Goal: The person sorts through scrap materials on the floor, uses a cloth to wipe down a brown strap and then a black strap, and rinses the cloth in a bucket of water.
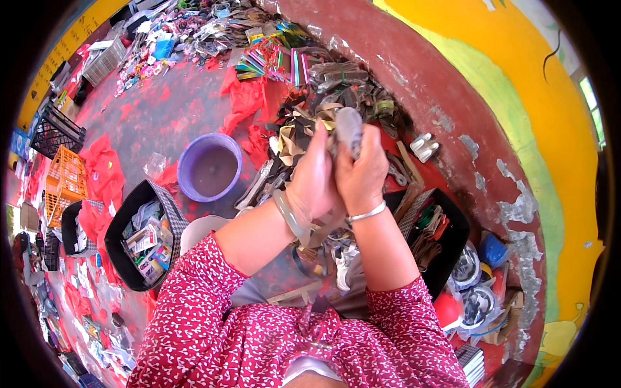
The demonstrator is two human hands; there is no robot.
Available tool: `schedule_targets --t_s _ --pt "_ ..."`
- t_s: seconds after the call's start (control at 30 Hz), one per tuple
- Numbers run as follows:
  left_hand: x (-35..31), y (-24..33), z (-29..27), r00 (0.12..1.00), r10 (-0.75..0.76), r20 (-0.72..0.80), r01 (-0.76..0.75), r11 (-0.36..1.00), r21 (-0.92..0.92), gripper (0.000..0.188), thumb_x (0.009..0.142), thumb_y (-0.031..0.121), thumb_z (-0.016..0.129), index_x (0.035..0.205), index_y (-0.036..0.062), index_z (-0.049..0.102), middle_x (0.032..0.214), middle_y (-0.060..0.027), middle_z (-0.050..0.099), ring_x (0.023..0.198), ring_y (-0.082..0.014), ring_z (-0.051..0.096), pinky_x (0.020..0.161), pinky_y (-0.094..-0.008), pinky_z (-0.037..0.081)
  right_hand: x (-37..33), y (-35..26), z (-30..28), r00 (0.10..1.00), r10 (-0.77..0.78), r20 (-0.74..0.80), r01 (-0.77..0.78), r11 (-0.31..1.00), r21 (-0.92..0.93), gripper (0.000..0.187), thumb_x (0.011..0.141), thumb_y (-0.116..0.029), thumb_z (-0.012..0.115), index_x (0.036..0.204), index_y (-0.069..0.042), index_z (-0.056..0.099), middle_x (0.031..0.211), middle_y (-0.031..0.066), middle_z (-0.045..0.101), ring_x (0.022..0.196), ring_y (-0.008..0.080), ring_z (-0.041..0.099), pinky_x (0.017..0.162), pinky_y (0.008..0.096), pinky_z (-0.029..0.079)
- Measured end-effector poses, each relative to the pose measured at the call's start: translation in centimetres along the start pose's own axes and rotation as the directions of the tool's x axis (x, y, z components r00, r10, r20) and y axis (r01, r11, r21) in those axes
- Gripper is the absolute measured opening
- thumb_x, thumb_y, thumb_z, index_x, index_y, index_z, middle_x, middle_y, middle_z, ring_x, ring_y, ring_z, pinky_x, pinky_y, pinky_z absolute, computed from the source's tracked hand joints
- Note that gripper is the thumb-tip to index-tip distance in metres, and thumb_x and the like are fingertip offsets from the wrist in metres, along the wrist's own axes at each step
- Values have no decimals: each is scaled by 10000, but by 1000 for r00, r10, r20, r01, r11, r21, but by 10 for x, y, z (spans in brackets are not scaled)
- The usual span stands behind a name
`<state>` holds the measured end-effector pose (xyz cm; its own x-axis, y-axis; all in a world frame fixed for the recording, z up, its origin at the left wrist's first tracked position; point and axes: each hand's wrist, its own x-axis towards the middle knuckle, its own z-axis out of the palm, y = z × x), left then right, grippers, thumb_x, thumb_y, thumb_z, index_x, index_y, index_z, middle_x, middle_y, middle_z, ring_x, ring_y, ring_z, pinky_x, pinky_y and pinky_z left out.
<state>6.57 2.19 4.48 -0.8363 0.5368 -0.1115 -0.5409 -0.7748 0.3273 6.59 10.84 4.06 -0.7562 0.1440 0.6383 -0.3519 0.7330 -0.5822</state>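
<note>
The hands meet just above the middle of the frame: the right hand (362, 169) is closed around a blurred grey object (349, 127), whose upper end shows above the knuckles, while the left hand (312, 178) lies close against it, fingers partly hidden, so its grip cannot be told. The object's lower part is hidden; its kind is unclear. The left forearm partly covers a pale rounded thing (199, 231). Printed packages (145, 240) in a black box (118, 226) at left have indistinct labels; dark writing marks the yellow wall (77, 29) at upper left, too small to read.
</note>
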Motion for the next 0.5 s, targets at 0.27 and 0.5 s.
schedule_targets --t_s 0.27,0.5 --pt "10 21 -15 994 104 -22 -103 994 33 688 891 597 317 1253 25 436 1196 -115 533 1131 -225 488 987 -357 367 -13 -7 3 991 -105 82 95 988 122 290 744 -124 605 989 -36 475 850 197 570 801 391 560 681 432 459" --pt "4 8 -6 997 -4 74 6 1000 -28 714 883 617 300 1286 38 408 1234 -106 509 1146 -245 478 1017 -377 325 6 10 -2 986 104 134 -110 993 39 259 762 -149 609 936 -40 451 879 215 571 787 414 557 651 461 447"
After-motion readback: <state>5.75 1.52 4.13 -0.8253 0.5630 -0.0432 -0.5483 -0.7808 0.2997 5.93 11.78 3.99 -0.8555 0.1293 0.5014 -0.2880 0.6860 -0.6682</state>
